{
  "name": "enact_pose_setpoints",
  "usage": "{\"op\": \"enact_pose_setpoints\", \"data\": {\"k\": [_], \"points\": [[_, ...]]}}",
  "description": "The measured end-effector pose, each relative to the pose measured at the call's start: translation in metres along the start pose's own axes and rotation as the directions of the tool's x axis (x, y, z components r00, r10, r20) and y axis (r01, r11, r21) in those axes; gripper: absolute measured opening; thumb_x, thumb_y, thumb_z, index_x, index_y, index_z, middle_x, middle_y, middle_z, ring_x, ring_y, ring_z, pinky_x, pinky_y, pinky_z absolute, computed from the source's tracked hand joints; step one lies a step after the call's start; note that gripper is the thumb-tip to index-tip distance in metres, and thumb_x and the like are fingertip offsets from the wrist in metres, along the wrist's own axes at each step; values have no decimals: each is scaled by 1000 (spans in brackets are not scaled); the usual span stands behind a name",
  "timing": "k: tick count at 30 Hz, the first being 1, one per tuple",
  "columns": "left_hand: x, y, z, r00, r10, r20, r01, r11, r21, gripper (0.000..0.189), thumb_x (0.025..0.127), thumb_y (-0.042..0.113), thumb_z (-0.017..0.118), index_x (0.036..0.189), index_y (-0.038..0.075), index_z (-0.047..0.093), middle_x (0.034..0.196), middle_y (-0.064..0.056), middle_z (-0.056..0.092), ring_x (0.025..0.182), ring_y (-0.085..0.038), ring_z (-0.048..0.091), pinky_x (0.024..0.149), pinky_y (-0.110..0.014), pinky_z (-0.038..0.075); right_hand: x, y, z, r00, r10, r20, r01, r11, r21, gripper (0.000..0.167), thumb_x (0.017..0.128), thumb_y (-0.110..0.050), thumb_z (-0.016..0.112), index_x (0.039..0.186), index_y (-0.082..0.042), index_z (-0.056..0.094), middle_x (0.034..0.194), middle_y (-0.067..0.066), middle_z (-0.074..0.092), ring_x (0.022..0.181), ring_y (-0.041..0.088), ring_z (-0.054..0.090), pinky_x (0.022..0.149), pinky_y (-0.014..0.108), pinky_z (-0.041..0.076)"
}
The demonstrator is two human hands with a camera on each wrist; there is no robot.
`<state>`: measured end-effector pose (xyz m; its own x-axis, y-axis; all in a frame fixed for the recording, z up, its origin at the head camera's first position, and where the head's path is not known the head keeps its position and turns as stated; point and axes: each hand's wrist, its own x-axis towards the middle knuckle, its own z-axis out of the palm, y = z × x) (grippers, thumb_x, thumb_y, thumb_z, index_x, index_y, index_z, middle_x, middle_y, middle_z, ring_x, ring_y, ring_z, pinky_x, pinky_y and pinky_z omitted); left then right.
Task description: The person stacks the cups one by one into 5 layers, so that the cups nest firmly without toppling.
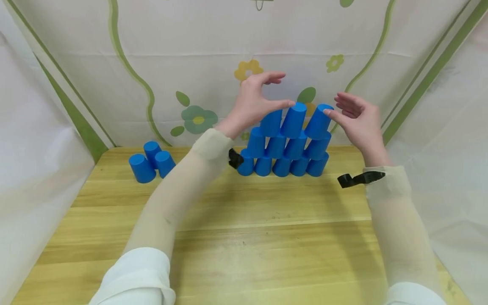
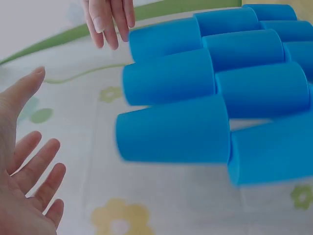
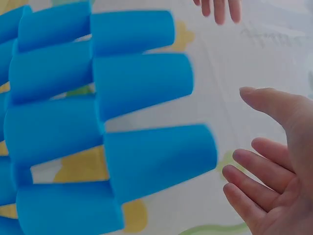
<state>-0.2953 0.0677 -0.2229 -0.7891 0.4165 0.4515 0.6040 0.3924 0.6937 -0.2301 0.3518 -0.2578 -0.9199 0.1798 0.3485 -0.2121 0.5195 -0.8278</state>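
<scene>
Upside-down blue cups stand stacked in a stepped wall (image 1: 284,146) near the back of the table, with three in the top row and several in each row below. My left hand (image 1: 253,99) is raised over the left part of the top row, its thumb overlapping a top cup (image 1: 295,123) in the head view. The left wrist view shows those fingers spread, apart from the cups (image 2: 173,129). Beside the rightmost top cup (image 1: 318,123) is my right hand (image 1: 360,123). In the right wrist view a gap separates its loosely bent fingers (image 3: 264,171) from the cup ends (image 3: 164,161). Neither hand holds anything.
Three more upside-down blue cups (image 1: 142,169) stand together at the back left of the wooden table (image 1: 267,237). A patterned cloth (image 1: 190,42) hangs close behind the stack, and pale cloth walls (image 1: 23,148) flank the table. Black straps (image 1: 358,179) sit at both wrists.
</scene>
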Motion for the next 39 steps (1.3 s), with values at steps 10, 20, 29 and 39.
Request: {"op": "enact_pose_setpoints", "data": {"k": [10,20,29,39], "points": [[-86,-42,-40,990,100,-98,-93,993,70,71,81,44,87,141,17,61,135,4,64,127,-8,50,108,-35,39,-30,-25,14,981,-188,49,190,981,-41,56,92,-26,80,143,-19,60,140,3,61,129,20,57,106,29,46],[-197,-121,-30,972,-230,-47,231,973,13,69,83,40,87,142,17,60,137,-2,62,132,-27,50,111,-58,36,-78,-3,71,913,-277,301,294,956,-12,59,90,-26,81,144,-16,59,141,4,60,128,22,56,105,50,47],[-260,-145,-44,940,-341,9,341,940,-34,69,85,37,85,143,12,56,138,-12,61,135,-36,47,108,-71,30,-119,37,120,869,-170,465,184,983,15,62,90,-41,79,145,-20,58,142,0,59,130,22,55,106,55,45],[-293,-165,-85,903,-403,-152,408,913,3,67,87,38,83,143,10,57,138,-14,60,133,-37,47,103,-70,37,-144,49,158,819,-62,570,58,998,25,65,87,-45,81,144,-21,58,143,-2,58,132,25,53,109,54,42]]}}
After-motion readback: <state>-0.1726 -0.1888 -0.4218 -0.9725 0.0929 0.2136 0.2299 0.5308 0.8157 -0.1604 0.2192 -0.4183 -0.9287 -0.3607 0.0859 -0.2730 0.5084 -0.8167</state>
